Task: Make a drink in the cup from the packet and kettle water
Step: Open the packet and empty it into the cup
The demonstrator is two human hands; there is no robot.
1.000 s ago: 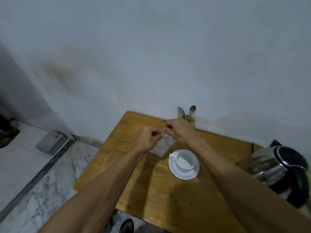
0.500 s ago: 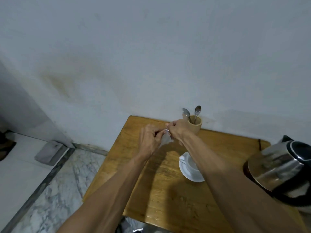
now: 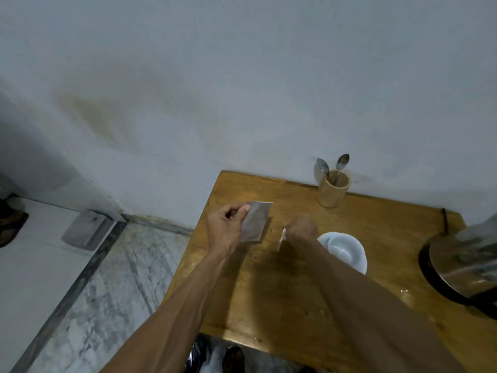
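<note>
My left hand [image 3: 226,227] pinches a flat silvery packet [image 3: 255,222] by its left edge, above the wooden table [image 3: 269,305]. My right hand [image 3: 301,228] is closed on a thin white strip [image 3: 281,239] torn from the packet, a short way right of it. A white cup on a white saucer [image 3: 347,249] stands just right of my right hand, partly hidden by my forearm. The steel kettle [image 3: 468,265] with a black base sits at the table's right edge, cut off by the frame.
A wooden holder [image 3: 333,191] with two metal spoons stands at the back of the table against the grey wall. The table's left edge drops to a marble floor [image 3: 113,286]. Shoes show below the table's near edge.
The two hands were together on the packet; now they are apart, with a strip in the right hand and the packet in the left. The view has shifted left.
</note>
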